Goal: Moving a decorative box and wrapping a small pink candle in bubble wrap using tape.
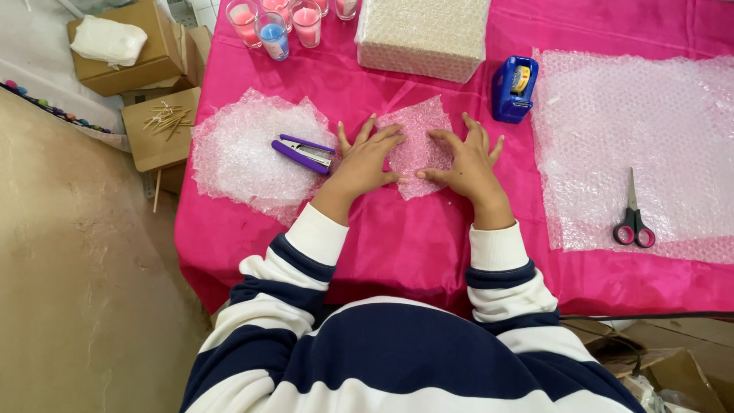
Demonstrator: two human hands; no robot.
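Note:
A small square piece of bubble wrap lies flat on the pink tablecloth in front of me. My left hand rests with spread fingers on its left edge. My right hand lies flat on its right edge, thumb pointing inward along the lower edge. Neither hand grips anything. A purple stapler-like tool lies just left of my left hand, on a stack of cut bubble wrap pieces.
A large bubble wrap sheet with red-handled scissors lies at the right. A blue tape dispenser, a bubble-wrapped box and several glass candles stand at the back. Cardboard boxes sit off the table's left edge.

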